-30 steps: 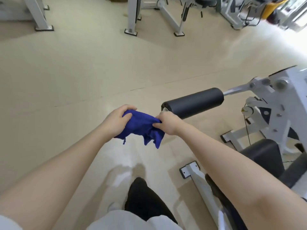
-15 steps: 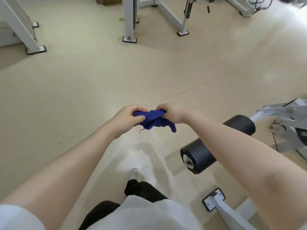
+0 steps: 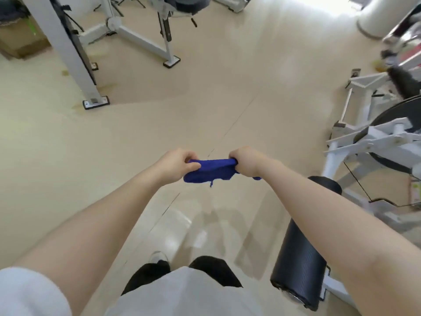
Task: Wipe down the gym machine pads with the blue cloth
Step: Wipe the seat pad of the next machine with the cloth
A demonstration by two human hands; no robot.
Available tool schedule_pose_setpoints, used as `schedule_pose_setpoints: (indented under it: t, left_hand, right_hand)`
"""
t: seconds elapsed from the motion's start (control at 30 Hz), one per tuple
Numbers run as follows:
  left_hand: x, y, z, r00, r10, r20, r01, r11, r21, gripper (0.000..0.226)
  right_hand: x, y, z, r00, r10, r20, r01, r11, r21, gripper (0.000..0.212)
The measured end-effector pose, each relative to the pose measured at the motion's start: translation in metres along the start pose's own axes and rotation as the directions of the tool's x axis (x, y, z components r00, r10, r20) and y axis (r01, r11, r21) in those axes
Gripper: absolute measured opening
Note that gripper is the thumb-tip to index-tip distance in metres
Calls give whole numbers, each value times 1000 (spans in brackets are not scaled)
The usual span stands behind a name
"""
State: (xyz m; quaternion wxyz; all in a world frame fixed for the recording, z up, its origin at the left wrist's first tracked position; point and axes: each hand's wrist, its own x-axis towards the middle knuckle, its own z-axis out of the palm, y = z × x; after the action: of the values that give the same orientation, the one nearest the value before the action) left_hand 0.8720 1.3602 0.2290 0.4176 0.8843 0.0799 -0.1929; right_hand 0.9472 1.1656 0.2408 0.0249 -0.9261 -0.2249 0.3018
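Observation:
A blue cloth is stretched between my two hands above the floor in front of me. My left hand grips its left end and my right hand grips its right end, both fists closed on the fabric. A black cylindrical roller pad of the white gym machine lies low at my right, under my right forearm, which hides its middle. The cloth is apart from the pad.
The white machine frame with a black disc stands at the right. Another white frame post with floor feet stands at the back left beside a cardboard box. Beige floor lies ahead.
The view has turned left and lifted: the roller pad moved from ahead of my hands to low at my right. My hands pulled apart, stretching the bunched cloth out.

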Motion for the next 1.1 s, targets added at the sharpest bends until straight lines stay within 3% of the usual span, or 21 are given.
schedule_pose_setpoints:
  t: [0.07, 0.13, 0.2, 0.33, 0.47, 0.6, 0.87, 1.1]
  left_hand:
    - [40, 13, -17, 997, 6, 82, -3, 1000, -30, 12]
    - [78, 27, -27, 985, 12, 175, 3, 996, -84, 20]
    - [116, 46, -30, 970, 22, 242, 17, 987, -157, 32]
    - [195, 95, -19, 937, 24, 350, 40, 984, -175, 46]
    - [285, 158, 1, 938, 6, 347, 64, 980, -190, 37]
    - [381, 234, 15, 946, -79, 315, 142, 973, -182, 41]
    - [558, 350, 33, 928, -47, 369, 138, 965, -224, 33]
    - [756, 434, 37, 894, -74, 442, 189, 956, -223, 33]
  right_hand:
    - [20, 15, -18, 993, 119, -24, -111, 968, 227, 22]
    - [33, 36, -31, 968, 246, -46, -194, 856, 480, 24]
    - [46, 64, -41, 943, 331, -37, -244, 762, 600, 21]
    - [83, 125, -69, 920, 387, 57, -326, 677, 660, 19]
    - [127, 207, -107, 876, 476, 75, -364, 551, 751, 21]
    - [158, 294, -157, 848, 523, 88, -372, 469, 801, 17]
    - [248, 430, -246, 730, 680, 69, -353, 288, 890, 15]
    - [362, 548, -338, 648, 758, 70, -348, 213, 913, 14]
